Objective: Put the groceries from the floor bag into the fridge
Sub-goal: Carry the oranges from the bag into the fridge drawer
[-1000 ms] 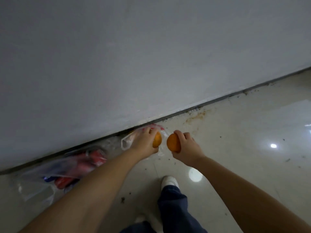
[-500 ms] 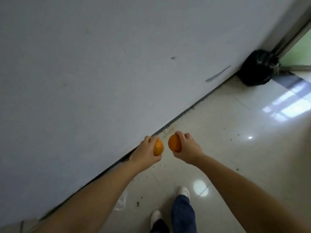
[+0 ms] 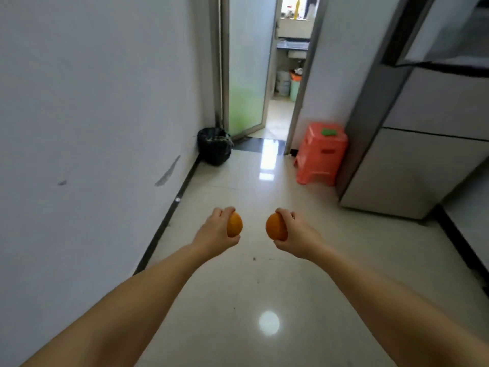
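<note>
At centre frame, your left hand [image 3: 215, 233] grips one orange [image 3: 234, 224] and your right hand [image 3: 296, 238] grips the other orange [image 3: 276, 227], fruit apart, arms out over the floor [image 3: 264, 287]. Fridge [image 3: 412, 144] sits at 2 o'clock, doors look closed; floor bag not in view. Judgement: carry step. Turn toward 2 o'clock, keep both grips firm, shift one orange into the other hand or crook before reaching the door. Red stool [image 3: 321, 153] at 1 o'clock, steer clear.

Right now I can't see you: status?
Left hand grips one orange, right hand the other orange. Fridge ahead right. Floor between bare.
</note>
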The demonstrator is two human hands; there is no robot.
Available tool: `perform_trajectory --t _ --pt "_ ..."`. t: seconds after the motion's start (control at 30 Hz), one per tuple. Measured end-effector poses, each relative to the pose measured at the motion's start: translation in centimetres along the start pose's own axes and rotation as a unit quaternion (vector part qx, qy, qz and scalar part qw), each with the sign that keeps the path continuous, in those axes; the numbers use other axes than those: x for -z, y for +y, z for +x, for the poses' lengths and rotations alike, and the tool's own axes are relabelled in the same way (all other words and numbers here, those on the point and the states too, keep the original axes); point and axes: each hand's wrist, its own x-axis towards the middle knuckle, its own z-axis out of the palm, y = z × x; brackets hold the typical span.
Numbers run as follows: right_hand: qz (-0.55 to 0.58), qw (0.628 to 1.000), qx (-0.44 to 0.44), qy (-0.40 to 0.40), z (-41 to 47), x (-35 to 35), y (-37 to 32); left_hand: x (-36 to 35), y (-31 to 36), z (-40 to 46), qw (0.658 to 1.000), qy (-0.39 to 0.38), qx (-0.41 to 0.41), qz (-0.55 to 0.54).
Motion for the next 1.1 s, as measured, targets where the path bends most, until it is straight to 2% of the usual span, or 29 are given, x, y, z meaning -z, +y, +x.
perform_trajectory --t 0.17,0.33,0.53,0.8,1.1 --pt "0.028 0.992 -0.092 0.077 -9.8 7.7 14.0 -7.4 15.6 0.4 0.995 -0.02 -0.097 0.003" --pt "0.04 0.975 -0.163 0.144 -20.5 14.7 26.7 -14.6 31.6 0.4 0.976 -0.047 -0.212 0.025" --pt "0.016 0.948 -0.236 0.212 -27.7 21.7 37.1 -20.9 46.9 1.2 0.946 -0.07 -0.315 0.019" --pt "0.024 0.932 -0.244 0.266 -24.3 30.0 47.5 -24.6 59.8 10.6 0.919 -0.047 -0.389 0.031" --pt "-0.007 0.914 -0.224 0.339 -13.0 46.2 59.6 -24.8 76.4 28.5 0.908 -0.009 -0.418 0.018"
